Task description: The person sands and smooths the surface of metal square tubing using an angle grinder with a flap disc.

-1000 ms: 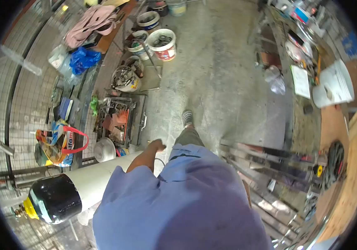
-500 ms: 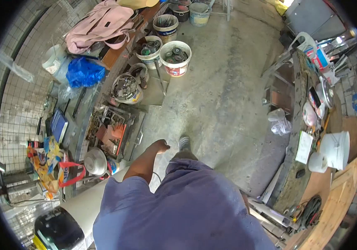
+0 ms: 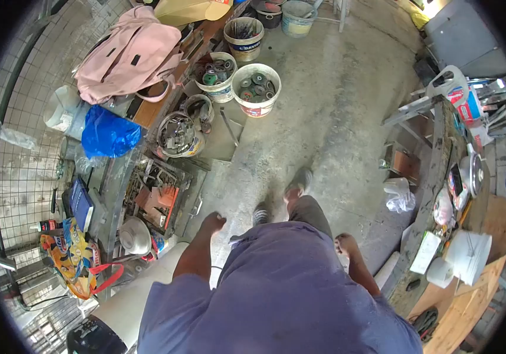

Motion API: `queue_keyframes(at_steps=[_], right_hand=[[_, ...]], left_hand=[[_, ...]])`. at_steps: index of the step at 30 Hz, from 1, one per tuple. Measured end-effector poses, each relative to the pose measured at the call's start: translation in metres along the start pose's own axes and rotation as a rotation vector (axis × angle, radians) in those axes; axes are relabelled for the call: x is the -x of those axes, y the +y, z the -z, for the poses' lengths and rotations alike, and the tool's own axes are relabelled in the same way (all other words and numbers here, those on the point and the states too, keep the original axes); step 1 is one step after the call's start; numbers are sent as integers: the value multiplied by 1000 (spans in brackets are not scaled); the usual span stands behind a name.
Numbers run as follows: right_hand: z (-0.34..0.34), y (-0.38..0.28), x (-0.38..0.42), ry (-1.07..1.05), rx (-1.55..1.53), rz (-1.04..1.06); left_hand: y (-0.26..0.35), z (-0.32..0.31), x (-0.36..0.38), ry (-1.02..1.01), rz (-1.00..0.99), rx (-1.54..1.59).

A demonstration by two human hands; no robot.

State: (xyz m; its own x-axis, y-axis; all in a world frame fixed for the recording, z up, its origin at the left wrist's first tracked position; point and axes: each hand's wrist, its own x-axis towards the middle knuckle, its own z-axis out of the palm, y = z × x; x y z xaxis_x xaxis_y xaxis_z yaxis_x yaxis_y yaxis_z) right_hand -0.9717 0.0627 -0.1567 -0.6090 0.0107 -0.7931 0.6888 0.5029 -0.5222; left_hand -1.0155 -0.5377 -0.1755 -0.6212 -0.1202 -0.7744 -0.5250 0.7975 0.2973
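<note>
Nothing is held in either hand: the left hand [image 3: 212, 223] is loosely curled and the right hand [image 3: 343, 243] hangs with fingers relaxed — both empty. The left hand is seen just beside the white gas cylinder [image 3: 141, 289], above its far end, while the metal crate [image 3: 157, 192] of scrap lies beyond the cylinder — and the white bucket [image 3: 256, 89] of discs farther off.

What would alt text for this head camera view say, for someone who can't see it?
Looking down, a person in a blue shirt walks across a concrete workshop floor, left hand and right hand empty. Buckets of metal parts line the left.
</note>
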Motion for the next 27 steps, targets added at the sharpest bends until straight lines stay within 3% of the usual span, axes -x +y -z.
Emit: queue_keyframes(at_steps=[2, 5, 6, 8, 11, 13, 14, 15, 16, 17, 18, 19, 21, 23, 25, 27], right_hand=[[15, 52, -42, -115, 148, 115], [53, -48, -39, -112, 219, -267], [71, -75, -53, -98, 255, -309], [100, -61, -106, 0, -196, -538], [168, -148, -173, 5, -30, -160], [216, -188, -254, -78, 19, -132], [235, -215, -260, -75, -168, 28], [247, -244, -281, -71, 107, 131], [247, -301, -259, 41, -72, 77], [247, -336, -254, 45, -36, 72], [247, -362, -253, 52, -3, 68], [247, -378, -256, 59, 27, 61], [232, -376, -276, 147, 110, 91], [215, -345, -289, 164, 278, 106], [209, -321, -306, 107, 533, 156], [200, -313, -305, -13, 699, -4]], left_hand=[[-21, -13, 4, -28, 109, 86], [-29, -17, 8, -12, 176, 62], [-24, -11, 9, -5, 214, 96], [3, 2, 20, 24, 250, 141], [63, 50, 0, 136, 207, 180], [89, 75, -32, 452, 66, -22], [121, 110, -37, 515, 23, 24], [168, 161, -29, 578, -22, 73], [222, 210, -12, 650, -59, 84], [265, 256, 3, 726, -102, 95], [286, 288, 4, 946, -278, 48], [304, 318, 6, 1161, -460, -5], [352, 392, 20, 1308, -644, -8], [353, 444, 1, 1353, -635, 63], [356, 502, -17, 1412, -554, -372], [355, 521, -42, 1435, -280, -618]])
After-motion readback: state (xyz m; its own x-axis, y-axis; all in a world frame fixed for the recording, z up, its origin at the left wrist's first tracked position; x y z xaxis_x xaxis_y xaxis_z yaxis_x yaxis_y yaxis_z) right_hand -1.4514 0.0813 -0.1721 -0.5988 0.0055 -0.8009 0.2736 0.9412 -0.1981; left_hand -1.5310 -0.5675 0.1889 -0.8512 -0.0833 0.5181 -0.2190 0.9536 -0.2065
